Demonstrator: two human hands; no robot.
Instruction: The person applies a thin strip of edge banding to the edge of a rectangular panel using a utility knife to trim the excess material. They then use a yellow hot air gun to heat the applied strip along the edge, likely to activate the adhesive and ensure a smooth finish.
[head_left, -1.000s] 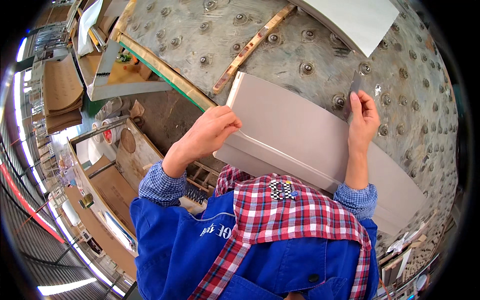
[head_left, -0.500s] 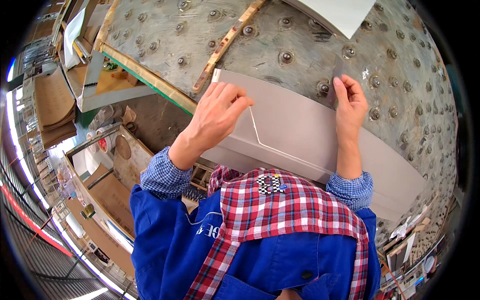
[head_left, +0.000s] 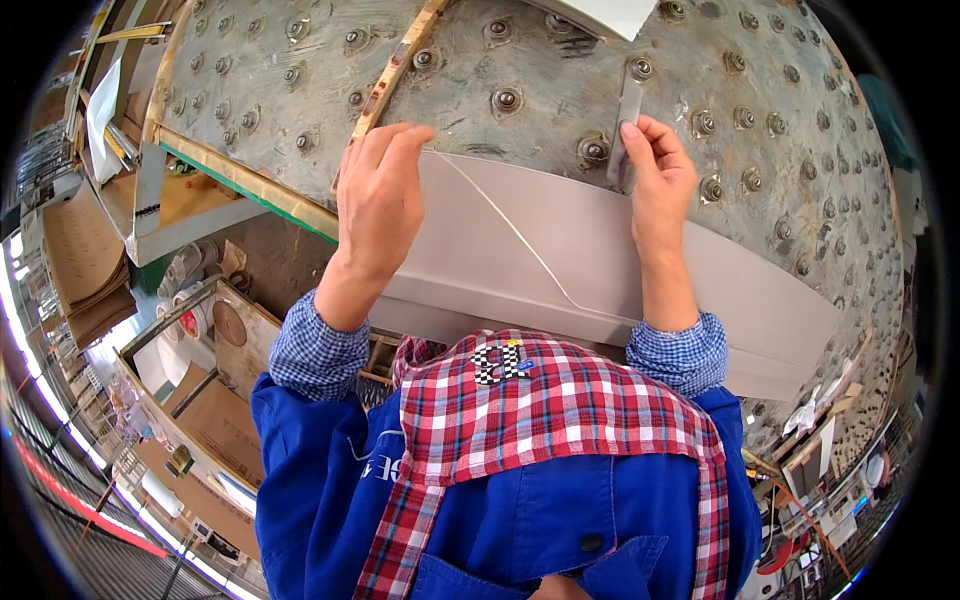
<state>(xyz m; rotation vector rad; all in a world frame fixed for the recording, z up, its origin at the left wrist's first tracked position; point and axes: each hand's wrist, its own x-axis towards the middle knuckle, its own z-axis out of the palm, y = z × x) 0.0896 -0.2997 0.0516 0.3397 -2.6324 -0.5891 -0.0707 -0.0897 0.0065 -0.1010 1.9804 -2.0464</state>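
A long grey panel (head_left: 500, 255) with a curved far edge lies across the near side of the table in front of me. My left hand (head_left: 382, 195) is raised above the panel's left end, its fingers pinched on one end of a thin white strip (head_left: 515, 235). The strip runs slantwise over the panel, bending near my right forearm. My right hand (head_left: 662, 180) grips a flat, narrow grey blade-like piece (head_left: 627, 115) between thumb and fingers, held upright above the panel's far edge. The lower end of that piece reaches below my thumb.
The metal table (head_left: 560, 130) is studded with ball rollers. A wooden strip (head_left: 398, 68) lies on it, left of centre. At the far edge is another white-topped panel (head_left: 610, 14). On the left stand a wooden crate (head_left: 190, 400) and stacked brown cardboard (head_left: 85, 240).
My left hand has drawn back up and left, pulling the white strip into a longer, straighter line. My right hand still holds the grey piece upright. The whole view has shifted a little.
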